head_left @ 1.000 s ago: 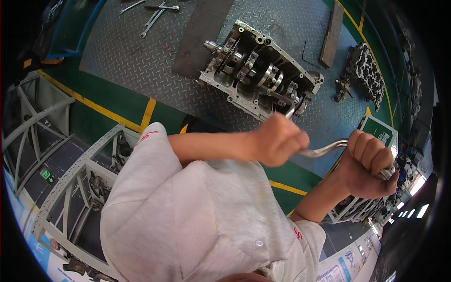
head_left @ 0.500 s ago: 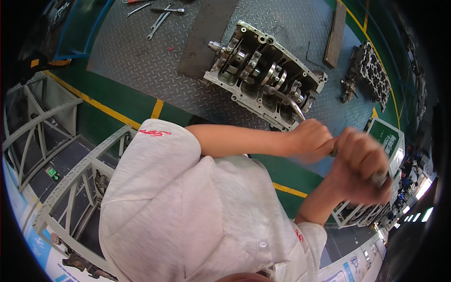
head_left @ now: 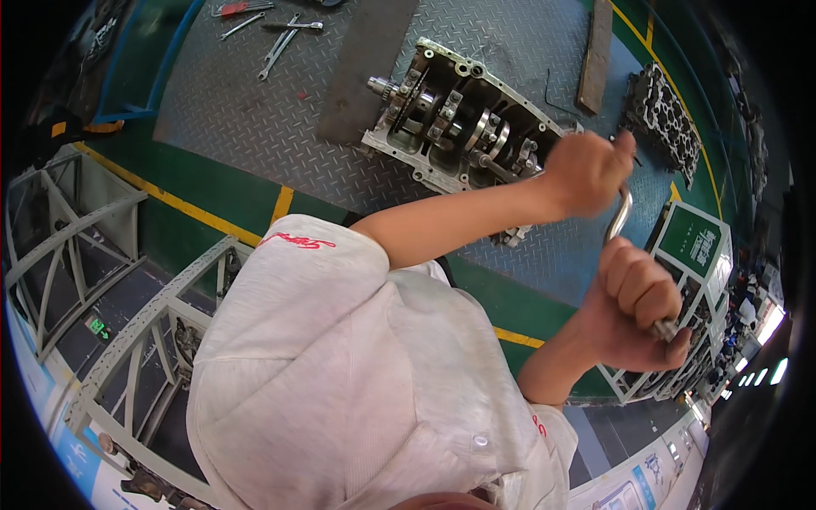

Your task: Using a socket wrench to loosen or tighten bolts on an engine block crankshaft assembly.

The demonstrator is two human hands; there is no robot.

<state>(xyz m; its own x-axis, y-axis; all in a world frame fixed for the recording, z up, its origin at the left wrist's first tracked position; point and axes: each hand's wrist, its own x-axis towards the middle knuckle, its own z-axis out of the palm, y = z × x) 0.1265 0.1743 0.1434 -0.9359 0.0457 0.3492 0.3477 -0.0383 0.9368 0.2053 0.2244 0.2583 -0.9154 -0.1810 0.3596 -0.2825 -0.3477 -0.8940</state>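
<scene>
A crank-shaped metal speed brace [head_left: 620, 219] runs between my two hands. My left hand [head_left: 585, 176] is closed around its cranked part, over the right end of an open engine block [head_left: 459, 174]. My right hand [head_left: 633, 302] grips the brace's end, nearer to me and further right; a metal tip sticks out by its thumb. The brace's far shaft reaches into the block beside the crankshaft [head_left: 478, 136] and passes partly behind my left forearm. Whether it sits on a bolt is hidden. The block lies with its crankshaft and bearing caps facing up.
The block lies on a chequered metal plate [head_left: 229, 110]. Several wrenches [head_left: 279, 51] lie at the upper left. A hex key [head_left: 551, 95], a wooden bar [head_left: 595, 59] and a cylinder head [head_left: 663, 123] are at the right. Metal racks [head_left: 153, 314] stand at the left.
My left hand has swung up and to the right with the brace's crank, now covering the block's right end. My right hand has shifted slightly, still gripping the brace's end.
</scene>
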